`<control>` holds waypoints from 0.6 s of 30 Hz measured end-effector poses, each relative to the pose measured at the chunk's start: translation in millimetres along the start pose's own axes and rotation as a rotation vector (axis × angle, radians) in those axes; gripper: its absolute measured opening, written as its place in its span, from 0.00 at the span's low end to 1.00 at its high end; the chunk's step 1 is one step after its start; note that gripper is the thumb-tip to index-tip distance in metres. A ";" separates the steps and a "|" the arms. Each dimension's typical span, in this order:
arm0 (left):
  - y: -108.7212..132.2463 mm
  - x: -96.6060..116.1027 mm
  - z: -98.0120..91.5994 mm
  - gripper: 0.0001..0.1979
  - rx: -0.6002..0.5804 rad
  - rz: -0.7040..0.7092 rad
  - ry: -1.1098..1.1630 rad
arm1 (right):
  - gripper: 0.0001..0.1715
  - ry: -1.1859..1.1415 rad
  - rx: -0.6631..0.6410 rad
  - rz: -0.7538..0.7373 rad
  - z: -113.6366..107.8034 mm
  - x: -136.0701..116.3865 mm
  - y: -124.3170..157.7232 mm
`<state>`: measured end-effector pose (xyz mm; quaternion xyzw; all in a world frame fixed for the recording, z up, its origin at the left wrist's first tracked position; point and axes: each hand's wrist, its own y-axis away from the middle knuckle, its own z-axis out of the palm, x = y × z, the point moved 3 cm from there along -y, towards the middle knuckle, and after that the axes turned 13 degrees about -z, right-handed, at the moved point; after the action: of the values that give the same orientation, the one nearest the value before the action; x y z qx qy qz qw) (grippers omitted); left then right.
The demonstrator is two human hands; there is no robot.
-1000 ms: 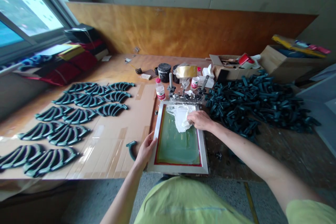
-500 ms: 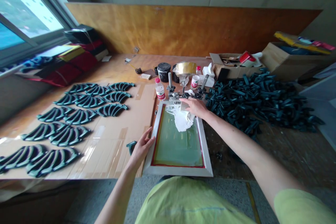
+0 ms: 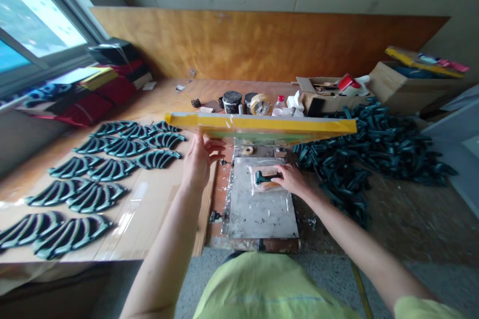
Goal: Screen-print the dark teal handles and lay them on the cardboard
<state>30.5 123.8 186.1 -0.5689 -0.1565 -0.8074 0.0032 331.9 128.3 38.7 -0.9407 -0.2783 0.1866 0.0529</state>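
Note:
A silkscreen frame (image 3: 258,123) with yellow tape along its edge stands tilted up on its far side, and my left hand (image 3: 199,159) is under its near edge, fingers spread against it. Below it lies a platen covered in clear plastic (image 3: 258,214). On that sheet sits a small dark green curved part (image 3: 264,177) on a tan pad. My right hand (image 3: 291,180) rests on the part, with the fingertips pressing on it. Most of the screen's mesh is hidden from this angle.
Rows of dark green curved parts (image 3: 112,159) lie on a cardboard-covered table to the left. A large heap of similar parts (image 3: 374,144) is on the right. Ink jars (image 3: 232,102), a tape roll (image 3: 260,104) and cardboard boxes (image 3: 333,102) stand behind the platen.
The frame, flat earlier with a white cloth on it, has swung up, exposing the platen. My right hand has moved from the cloth to the green part. My left hand has risen under the frame.

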 end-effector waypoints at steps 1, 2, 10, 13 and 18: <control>1.9 -5.2 0.1 0.24 0.028 0.018 0.029 | 0.17 -0.014 -0.030 -0.045 6.2 -9.4 1.5; 6.5 -16.1 -0.8 0.24 0.058 0.013 0.051 | 0.15 -0.025 -0.043 -0.071 9.1 -18.7 2.0; 92.4 -182.8 -20.7 0.29 -0.122 -0.817 -0.141 | 0.09 0.006 0.055 -0.440 17.1 -128.2 21.2; 91.6 -192.2 -78.1 0.23 0.047 -0.719 -0.239 | 0.12 0.012 -0.045 -0.470 21.7 -113.1 40.3; 72.6 -192.0 -229.4 0.24 0.480 -0.704 -0.698 | 0.14 0.375 -0.248 0.419 -7.2 35.1 95.3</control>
<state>-99.0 -37.2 -42.0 -0.6993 -0.5090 -0.4647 -0.1895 409.9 67.5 14.8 -0.9949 -0.0844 -0.0189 -0.0516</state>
